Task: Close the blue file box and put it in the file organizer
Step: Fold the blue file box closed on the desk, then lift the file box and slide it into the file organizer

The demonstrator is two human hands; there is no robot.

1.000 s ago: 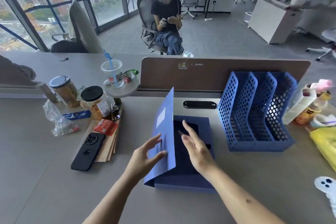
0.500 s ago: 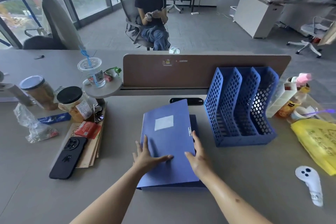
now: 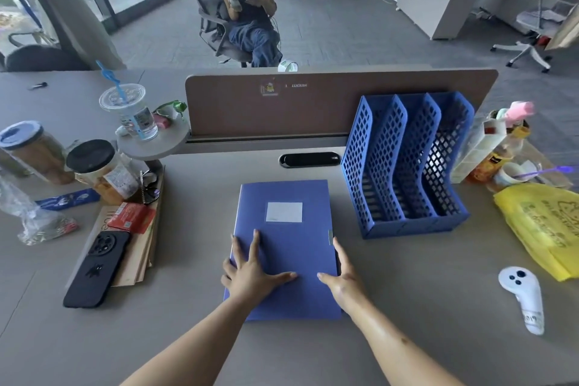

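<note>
With the lid down flat, the blue file box (image 3: 283, 247) lies on the grey surface (image 3: 407, 307) directly in front of the person, just left of the file organizer (image 3: 407, 166) and apart from it.

Head view. The left hand (image 3: 250, 276) rests palm-down on the near-left part of the lid, fingers (image 3: 255, 243) spread and flat, pinching nothing. The right hand (image 3: 343, 280) sits at the box's near-right edge, thumb on the lid and fingers running along the side next to the small metal clasp (image 3: 330, 236); whether they curl under the edge cannot be told.

Judgement: closing looks nearly complete; whether the clasp is latched cannot be read. To do this step well, keep the left palm pressing the lid level while the right hand seats the clasp, then grip both long edges, stand the box on edge and slide it into one slot.

Materials: the box is a thin, rigid rectangle with a matte blue cover and a white label (image 3: 284, 212). The organizer is blue lattice plastic, three upright compartments with stepped dividers, all open toward the person. The surface appears smooth and matte.
</note>
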